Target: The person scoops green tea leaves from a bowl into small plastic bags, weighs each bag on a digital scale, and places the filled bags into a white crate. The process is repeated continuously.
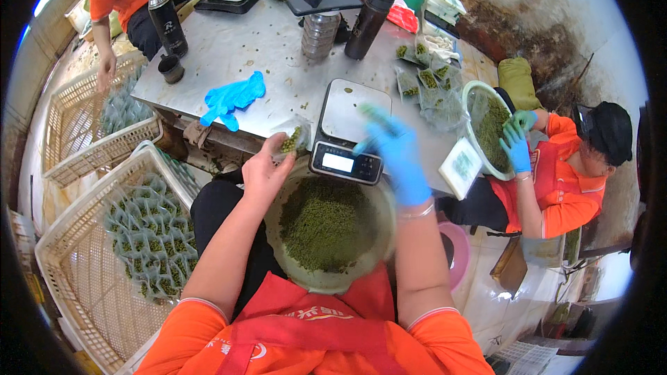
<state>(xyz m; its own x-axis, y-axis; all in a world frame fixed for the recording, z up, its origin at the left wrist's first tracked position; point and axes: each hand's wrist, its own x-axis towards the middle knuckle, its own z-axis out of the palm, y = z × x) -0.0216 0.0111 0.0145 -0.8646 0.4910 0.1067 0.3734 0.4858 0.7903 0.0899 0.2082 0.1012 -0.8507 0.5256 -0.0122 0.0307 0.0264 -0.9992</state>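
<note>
Left grip [266,169] bare, pinched — right grip [397,151] gloved, spread, blurred.

Packing workroom, shared. Metal surface [215,42]; digital scale [345,146] on its near edge; basin [381,236] of green pellets [323,226] below that edge; plastic crates [80,257] of filled bags [153,239] off its left corner; matching orange shirts [445,337], red aprons [306,335].
</note>
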